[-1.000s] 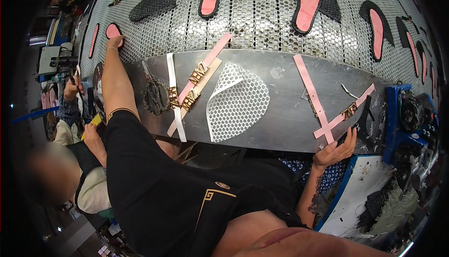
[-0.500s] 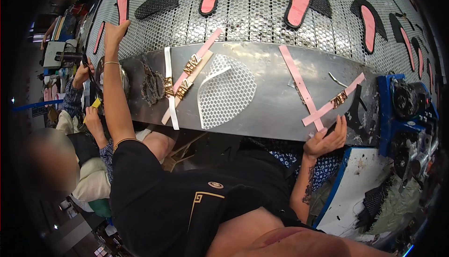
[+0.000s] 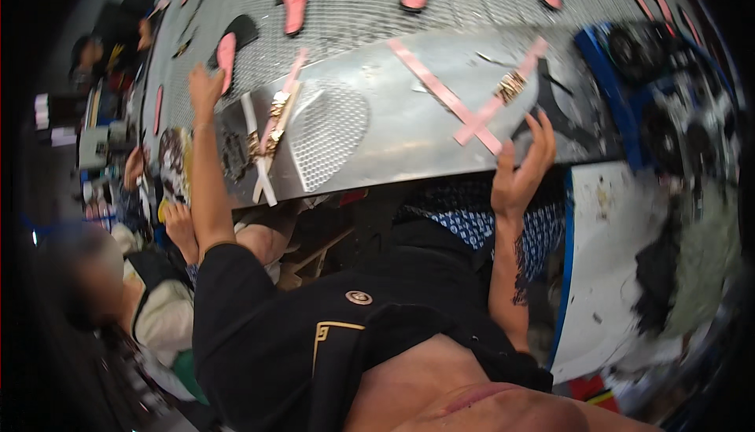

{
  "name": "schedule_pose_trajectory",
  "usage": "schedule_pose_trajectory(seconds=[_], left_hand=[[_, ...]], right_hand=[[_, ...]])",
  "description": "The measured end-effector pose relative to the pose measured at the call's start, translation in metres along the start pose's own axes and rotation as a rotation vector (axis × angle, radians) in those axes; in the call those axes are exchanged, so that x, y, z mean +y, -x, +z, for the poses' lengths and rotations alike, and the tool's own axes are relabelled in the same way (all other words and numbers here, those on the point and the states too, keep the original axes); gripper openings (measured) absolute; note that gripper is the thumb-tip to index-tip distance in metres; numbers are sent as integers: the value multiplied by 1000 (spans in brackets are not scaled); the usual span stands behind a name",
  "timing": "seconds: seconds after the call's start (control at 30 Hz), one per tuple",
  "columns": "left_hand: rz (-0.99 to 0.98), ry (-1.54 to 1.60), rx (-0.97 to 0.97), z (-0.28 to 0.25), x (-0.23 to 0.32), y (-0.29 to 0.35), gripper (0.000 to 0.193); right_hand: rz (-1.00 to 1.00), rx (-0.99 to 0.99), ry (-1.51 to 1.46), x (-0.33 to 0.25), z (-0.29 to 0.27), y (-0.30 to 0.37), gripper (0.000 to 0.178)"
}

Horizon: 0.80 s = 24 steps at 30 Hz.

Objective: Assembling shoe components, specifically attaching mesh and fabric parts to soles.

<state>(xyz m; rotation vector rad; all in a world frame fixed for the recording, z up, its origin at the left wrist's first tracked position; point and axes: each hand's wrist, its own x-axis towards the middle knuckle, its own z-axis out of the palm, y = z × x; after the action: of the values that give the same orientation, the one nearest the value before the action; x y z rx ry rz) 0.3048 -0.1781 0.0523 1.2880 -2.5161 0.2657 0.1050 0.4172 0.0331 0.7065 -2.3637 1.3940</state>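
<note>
Head, left hand (image 3: 206, 88) at curved insole (image 3: 226, 53), honeycomb mesh (image 3: 336, 135)

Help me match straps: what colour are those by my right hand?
Both straps are pink, clearest in the head view.

- A co-worker (image 3: 163, 320) in pale clothing is occupying the left side.
- Another person (image 3: 118, 25) in dark clothing is showing, blurred, at the upper left.
- A blue machine (image 3: 645, 94) with dark round parts is standing at the upper right.
- A white panel (image 3: 602, 231) with a blue edge is filling the space below it.
- Grey-green cloth (image 3: 708, 255) is bunching at the far right, a dark scrap (image 3: 654, 275) lying just beside it.
- A wooden frame (image 3: 318, 259) is showing left of centre, partly hidden.
</note>
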Motion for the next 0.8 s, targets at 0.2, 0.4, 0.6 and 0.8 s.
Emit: schedule_pose_trajectory(seconds=[0.2, 0.4, 0.6, 0.8], left_hand=[[341, 1201, -657, -142, 197, 134, 50], [461, 1531, -1549, -157, 315, 290, 40], [364, 1554, -1859, -113, 405, 398, 30], [-11, 1594, -2048, -77, 421, 436, 28]], right_hand=[[151, -207, -543, -42, -65, -16, 40], [348, -593, -1235, -111, -154, -16, 44], [-37, -500, -1304, -121, -152, -11, 44], [70, -447, -1360, -126, -154, -12, 43]])
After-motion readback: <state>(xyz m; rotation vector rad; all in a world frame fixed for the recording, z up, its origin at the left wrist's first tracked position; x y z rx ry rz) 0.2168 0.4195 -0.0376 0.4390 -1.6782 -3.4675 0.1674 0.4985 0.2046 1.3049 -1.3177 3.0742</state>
